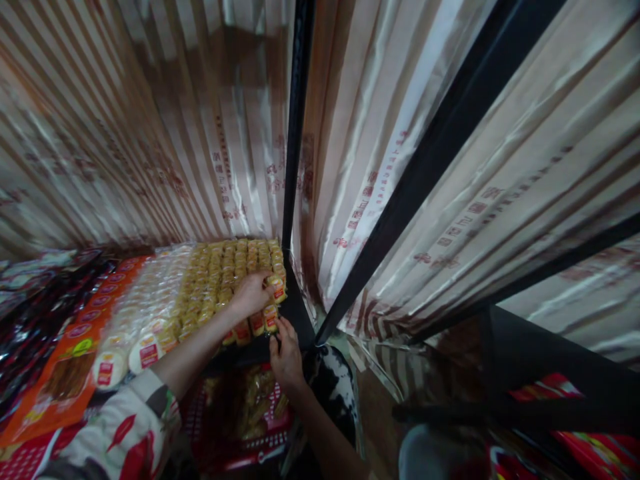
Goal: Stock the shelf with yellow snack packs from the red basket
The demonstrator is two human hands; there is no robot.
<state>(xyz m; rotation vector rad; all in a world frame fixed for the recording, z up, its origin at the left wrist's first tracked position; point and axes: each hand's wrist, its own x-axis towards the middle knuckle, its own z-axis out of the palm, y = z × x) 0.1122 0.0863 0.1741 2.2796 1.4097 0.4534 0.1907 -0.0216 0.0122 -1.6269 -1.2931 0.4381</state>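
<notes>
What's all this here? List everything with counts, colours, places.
small packs: many, yellow, on shelf
round packs: many, pale, left of those
flat packaging: some, orange, farther left
shiny packs: many, dark, far left
shelf: one, black, under small packs
basket: at least one, red, below shelf
sheeting: count unclear, pale with red print, behind
bars: several, black, before sheeting
bright packets: several, red, lower right
unclear thing: one, grey, lower right
patterned thing: one, black and white, beside basket
sleeve: one, pale patterned, left arm
left fingers: one set, on small pack
right fingers: one set, at another pack
</notes>
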